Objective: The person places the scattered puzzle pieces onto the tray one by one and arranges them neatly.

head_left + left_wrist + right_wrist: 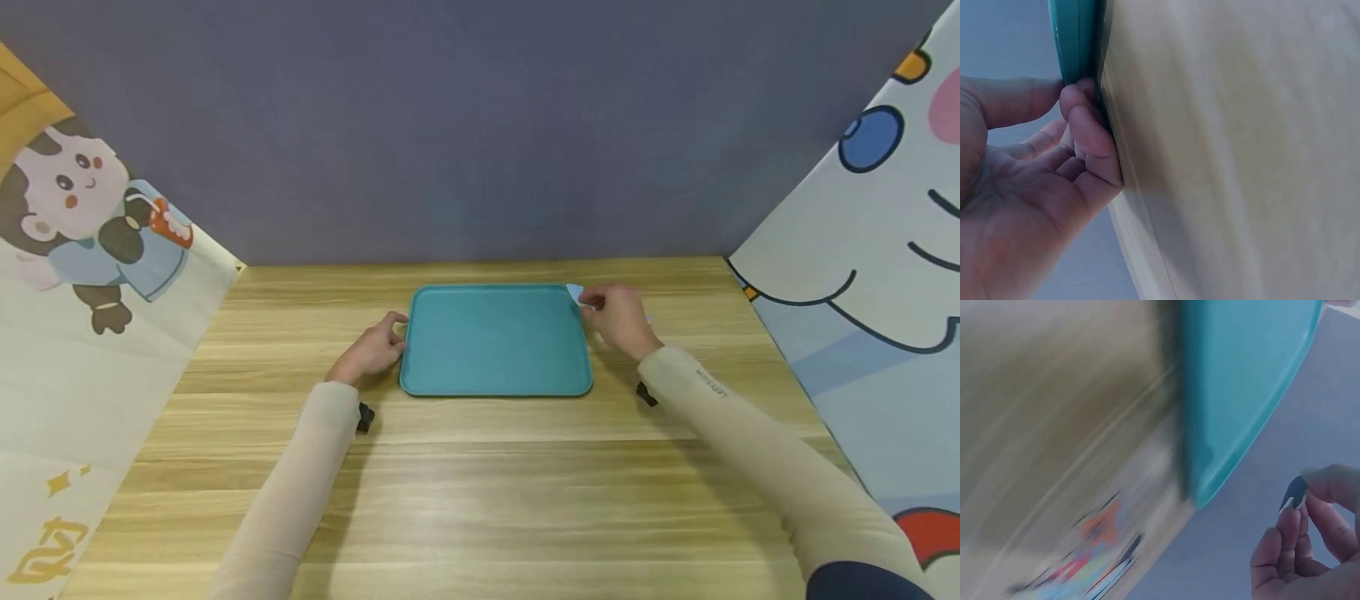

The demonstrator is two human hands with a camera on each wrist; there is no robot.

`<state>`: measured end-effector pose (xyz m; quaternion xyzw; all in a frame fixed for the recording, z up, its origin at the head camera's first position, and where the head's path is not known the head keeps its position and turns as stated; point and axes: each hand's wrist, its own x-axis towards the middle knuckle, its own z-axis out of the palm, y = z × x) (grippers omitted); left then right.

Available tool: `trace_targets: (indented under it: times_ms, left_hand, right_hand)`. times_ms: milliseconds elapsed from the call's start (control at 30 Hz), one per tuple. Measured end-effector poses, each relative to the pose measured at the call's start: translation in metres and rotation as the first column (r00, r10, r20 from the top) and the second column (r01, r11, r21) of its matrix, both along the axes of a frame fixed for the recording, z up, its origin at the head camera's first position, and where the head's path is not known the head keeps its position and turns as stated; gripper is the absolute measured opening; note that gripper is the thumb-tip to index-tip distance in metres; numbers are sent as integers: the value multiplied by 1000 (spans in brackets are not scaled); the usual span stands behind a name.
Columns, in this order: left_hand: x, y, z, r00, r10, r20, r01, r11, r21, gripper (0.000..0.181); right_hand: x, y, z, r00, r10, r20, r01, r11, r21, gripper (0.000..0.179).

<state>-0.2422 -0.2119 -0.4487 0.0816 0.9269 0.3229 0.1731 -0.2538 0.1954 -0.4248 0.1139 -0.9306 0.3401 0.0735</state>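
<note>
A teal rectangular tray lies flat on the wooden table. At its left edge, my left hand pinches the rim; in the left wrist view the thumb is on the rim and the curled fingers are against its side. Over the tray's far right corner, my right hand pinches a small flat piece, pale blue in the head view. The right wrist view shows this piece dark with a pale edge, between thumb and fingertips. Its exact kind is unclear.
Right of the tray, colourful printed flat pieces lie on the table, blurred in the right wrist view and mostly hidden by the right hand in the head view. A grey-blue wall rises behind the table, with cartoon-printed panels at both sides.
</note>
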Motion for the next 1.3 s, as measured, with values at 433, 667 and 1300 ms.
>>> trace_targets:
  times_ms: [433,667,1300]
  left_hand:
    - [-2,-5,0,1000,-13,22,13,1000,12,49]
    - [-4,-6,-1,999,-24,24,24,1000,19,48]
    - [-13,1,0,998,12,54,-13,999,29,47]
  right_hand:
    - [-17,-100,-1,986,131,103,-136,989,49,7]
    - [-26,-143,-1,975,162,149,-170,984,45,9]
    - [-44,-213,-23,960,148,236,-168,984,65,14]
